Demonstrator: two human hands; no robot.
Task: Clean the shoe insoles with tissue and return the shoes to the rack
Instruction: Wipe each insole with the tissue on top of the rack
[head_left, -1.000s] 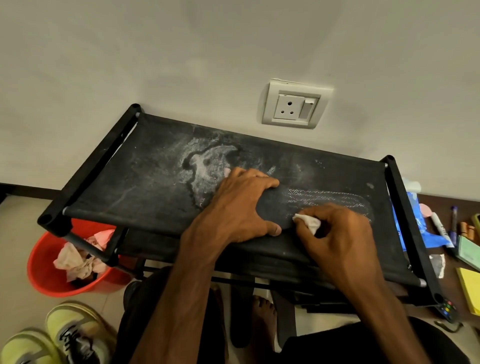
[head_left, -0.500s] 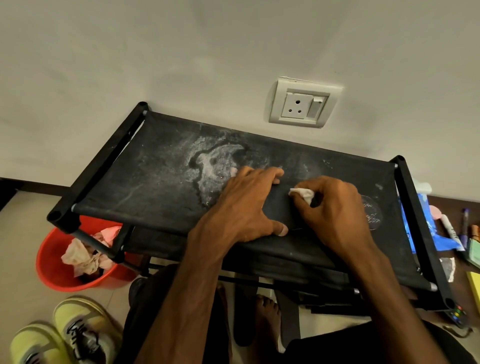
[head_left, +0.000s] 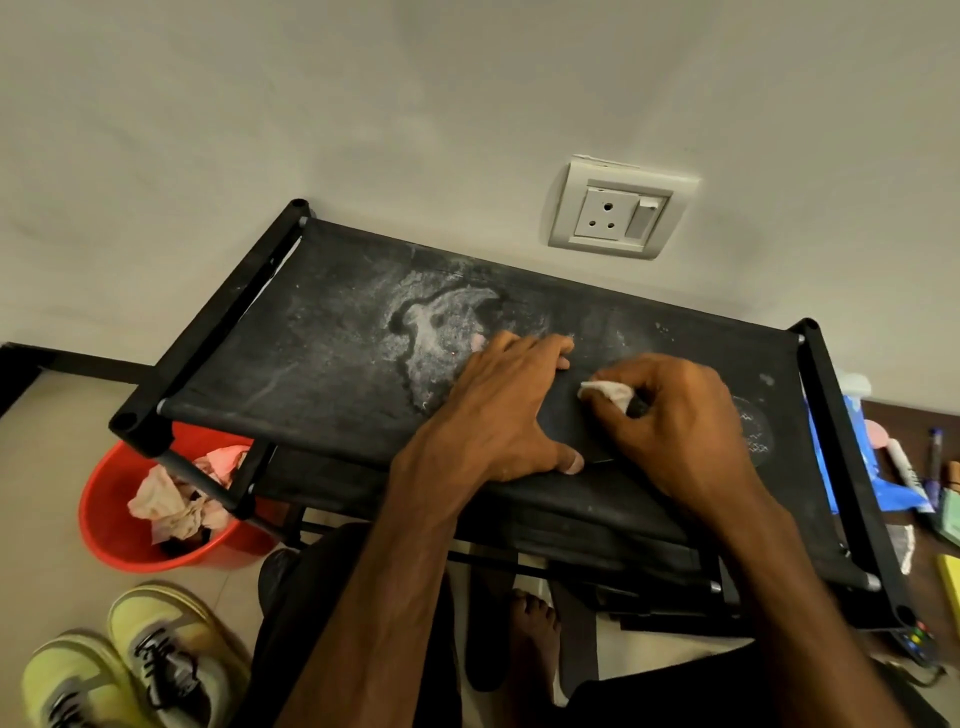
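Left hand (head_left: 498, 410) lies flat, fingers straight and spread, pressing down on the black insole (head_left: 753, 431). Right hand (head_left: 680, 421), just beside it, has its fingers curled, pinching a white tissue (head_left: 605, 389) wad against the insole. The insole lies on the top shelf of the black rack (head_left: 322, 364), its patterned end showing past the right hand. Below-left of the left hand: yellow sneakers (head_left: 130, 660) and a red bucket (head_left: 98, 493) holding crumpled tissues. Wall socket (head_left: 618, 208) is above the hands, pens (head_left: 906, 467) right of the right hand.
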